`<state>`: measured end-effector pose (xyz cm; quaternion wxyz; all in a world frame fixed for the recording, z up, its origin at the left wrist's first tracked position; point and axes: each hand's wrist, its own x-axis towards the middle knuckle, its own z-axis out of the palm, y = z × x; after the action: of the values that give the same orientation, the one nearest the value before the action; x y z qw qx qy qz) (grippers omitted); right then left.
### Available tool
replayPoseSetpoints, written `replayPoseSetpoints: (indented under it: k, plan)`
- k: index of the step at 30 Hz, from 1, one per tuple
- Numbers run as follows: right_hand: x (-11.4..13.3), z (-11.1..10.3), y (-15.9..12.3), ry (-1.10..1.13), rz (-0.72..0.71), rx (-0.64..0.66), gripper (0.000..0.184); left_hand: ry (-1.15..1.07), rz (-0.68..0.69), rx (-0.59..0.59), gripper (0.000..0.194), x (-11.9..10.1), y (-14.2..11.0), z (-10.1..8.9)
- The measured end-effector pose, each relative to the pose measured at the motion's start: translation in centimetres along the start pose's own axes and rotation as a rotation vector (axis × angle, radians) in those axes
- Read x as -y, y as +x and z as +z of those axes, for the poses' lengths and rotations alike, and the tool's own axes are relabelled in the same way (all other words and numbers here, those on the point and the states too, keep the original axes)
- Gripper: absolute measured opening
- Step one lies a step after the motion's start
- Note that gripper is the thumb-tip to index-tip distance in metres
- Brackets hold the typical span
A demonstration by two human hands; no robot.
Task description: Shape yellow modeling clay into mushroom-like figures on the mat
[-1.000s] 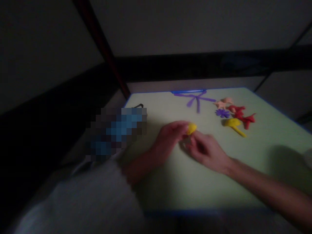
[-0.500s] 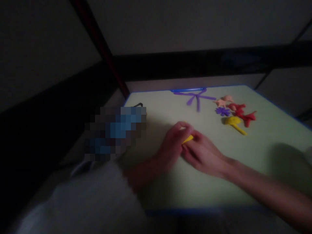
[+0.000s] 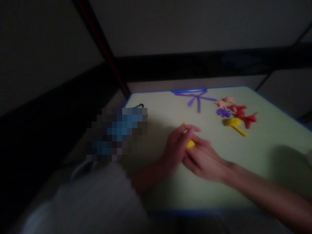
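My left hand and my right hand meet above the middle of the small table. Between them is a piece of yellow modelling clay, mostly hidden by my fingers; a bit of yellow also shows above the left fingers. My left fingers curl over the clay from the left, with the thumb lying across it. From the right, my right fingers close around its lower side. To their right lies a yellow clay shape with a rounded head and a thin stalk.
Behind the yellow shape are a purple clay flower, red clay figures and peach clay figures. Purple strips lie near the far edge beside a blue bar. A blurred-out blue object is at the left.
The left fingers have shifted to the right over the right hand, with their tips more extended. The yellow clay between the hands looks rounder. Nothing else on the table has moved.
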<state>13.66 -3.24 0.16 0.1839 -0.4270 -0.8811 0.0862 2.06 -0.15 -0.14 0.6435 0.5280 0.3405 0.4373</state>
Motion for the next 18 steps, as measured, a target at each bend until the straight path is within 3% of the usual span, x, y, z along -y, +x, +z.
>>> replayPoseSetpoints:
  k: [4,9,18]
  plan:
    - [0.0,0.1,0.0,0.009,-0.011,0.011,0.023,0.010,0.013,-0.025,0.017,0.1,-0.2,0.1]
    - [-0.4,0.1,0.0,0.125,-0.024,-0.030,0.017,-0.117,0.013,0.069,0.024,-0.6,-0.2,-0.1]
    - [-0.4,0.2,-0.1,0.042,-0.030,0.041,0.026,0.235,0.169,0.100,0.023,-0.6,-0.1,-0.2]
